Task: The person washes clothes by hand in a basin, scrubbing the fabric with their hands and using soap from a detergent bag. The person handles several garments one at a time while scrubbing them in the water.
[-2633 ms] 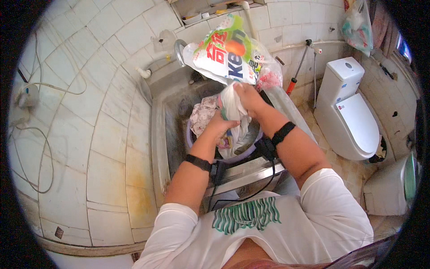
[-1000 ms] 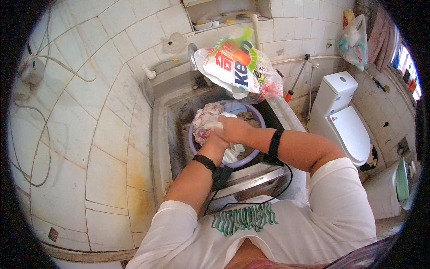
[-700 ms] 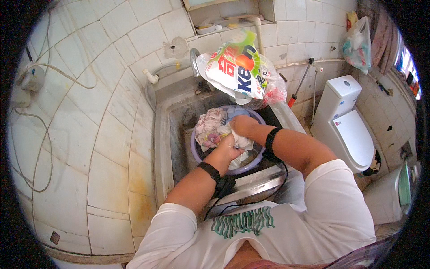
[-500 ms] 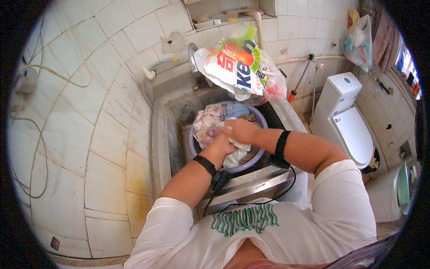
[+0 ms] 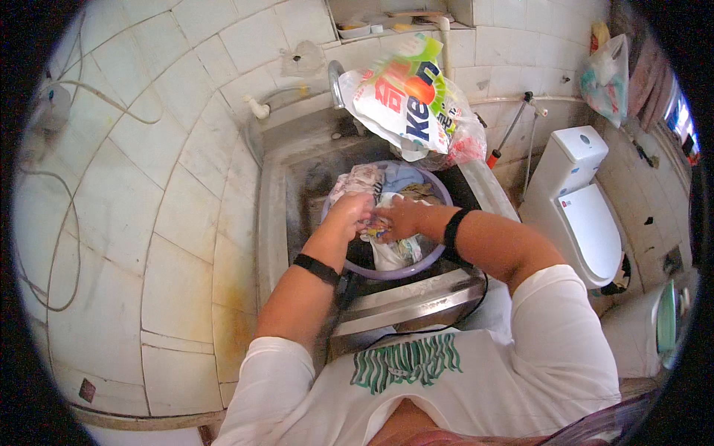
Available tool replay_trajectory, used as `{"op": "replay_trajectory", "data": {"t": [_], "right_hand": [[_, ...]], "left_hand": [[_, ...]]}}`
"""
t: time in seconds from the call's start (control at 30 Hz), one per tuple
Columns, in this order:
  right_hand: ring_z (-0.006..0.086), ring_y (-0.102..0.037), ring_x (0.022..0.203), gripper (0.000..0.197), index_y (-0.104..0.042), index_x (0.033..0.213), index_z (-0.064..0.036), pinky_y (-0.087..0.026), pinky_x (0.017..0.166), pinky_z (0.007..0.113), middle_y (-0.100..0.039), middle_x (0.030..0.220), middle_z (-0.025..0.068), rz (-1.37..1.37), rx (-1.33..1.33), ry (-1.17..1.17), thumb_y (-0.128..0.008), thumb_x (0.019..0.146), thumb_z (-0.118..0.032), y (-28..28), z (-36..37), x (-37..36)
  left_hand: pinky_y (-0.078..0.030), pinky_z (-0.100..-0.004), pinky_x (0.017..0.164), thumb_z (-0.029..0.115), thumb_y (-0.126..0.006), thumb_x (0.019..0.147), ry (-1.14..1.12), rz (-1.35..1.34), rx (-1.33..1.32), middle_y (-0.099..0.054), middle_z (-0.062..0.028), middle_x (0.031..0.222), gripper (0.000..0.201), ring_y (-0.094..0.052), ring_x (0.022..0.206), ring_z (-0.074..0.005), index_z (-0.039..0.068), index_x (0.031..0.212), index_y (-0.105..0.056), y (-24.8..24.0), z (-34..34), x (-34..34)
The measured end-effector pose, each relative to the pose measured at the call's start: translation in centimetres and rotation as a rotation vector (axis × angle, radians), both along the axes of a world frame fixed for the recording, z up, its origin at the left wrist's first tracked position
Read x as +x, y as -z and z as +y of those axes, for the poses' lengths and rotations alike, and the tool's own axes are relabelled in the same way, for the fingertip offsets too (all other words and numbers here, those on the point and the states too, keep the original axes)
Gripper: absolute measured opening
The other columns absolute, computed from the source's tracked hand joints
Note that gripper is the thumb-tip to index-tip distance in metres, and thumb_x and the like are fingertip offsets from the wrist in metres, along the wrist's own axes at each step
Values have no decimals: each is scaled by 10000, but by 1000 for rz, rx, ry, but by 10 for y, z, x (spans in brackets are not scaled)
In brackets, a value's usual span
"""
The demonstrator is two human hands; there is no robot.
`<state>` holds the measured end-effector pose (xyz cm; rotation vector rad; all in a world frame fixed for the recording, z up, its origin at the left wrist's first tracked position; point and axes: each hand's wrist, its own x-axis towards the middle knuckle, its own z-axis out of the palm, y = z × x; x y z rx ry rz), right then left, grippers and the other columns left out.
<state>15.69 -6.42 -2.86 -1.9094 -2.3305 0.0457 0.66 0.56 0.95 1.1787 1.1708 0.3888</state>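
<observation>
A pale purple basin (image 5: 425, 266) stands in the metal sink, holding wet laundry. My left hand (image 5: 352, 214) is over the basin's left half, its fingers closed on a white garment (image 5: 394, 253) with a coloured print. Close beside it my right hand (image 5: 401, 218) grips the same garment, fingers bent into the cloth. Part of the garment is hidden under both hands. Behind the hands lie a pink patterned cloth (image 5: 357, 181), a light blue cloth (image 5: 401, 177) and a brownish cloth (image 5: 424, 194).
The sink's rim (image 5: 428, 291) runs along my front. On its far right corner rests a large printed detergent bag (image 5: 394, 100), beside a curved tap (image 5: 336, 85). A white toilet (image 5: 591, 230) stands to the right. A plastic bag (image 5: 604, 78) hangs on the wall.
My hands have drawn slightly apart, the left one moving left and up. The printed part of the white garment now shows between them. The view has shifted slightly.
</observation>
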Motion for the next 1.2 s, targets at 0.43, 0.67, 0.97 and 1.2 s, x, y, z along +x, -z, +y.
{"op": "replay_trajectory", "data": {"t": [0.43,0.67,0.97,1.2], "right_hand": [[332,-603,831,496,-583,1070,-72,-473,754,412,-634,922,167,492,-293,-361,-705,616,-229,-39,3,40],[359,-519,1059,771,-322,1330,-112,-440,858,399,-536,1103,220,-27,-551,-38,-705,672,-232,-47,-27,49],[347,-583,968,560,-522,1186,-74,-426,839,471,-601,1040,187,-555,-685,-115,-678,675,-242,0,2,19],[362,-521,1028,420,-517,1153,-160,-394,880,498,-545,1113,154,-230,-539,-90,-603,755,-264,23,20,28]], "left_hand": [[-477,-447,701,192,-555,778,-429,-589,-138,-563,-99,890,266,-569,820,-247,13,974,-541,-30,-47,-2],[-495,-440,737,145,-507,809,-496,-852,-303,-566,-140,903,231,-583,848,-280,-24,965,-533,15,-30,11],[-457,-363,744,100,-542,769,-753,-695,-73,-551,-125,910,188,-532,813,-216,-4,924,-516,33,-27,14],[-447,-365,785,127,-554,760,-759,-650,-2,-526,-138,1019,271,-521,904,-224,1,989,-483,87,1,15]]}}
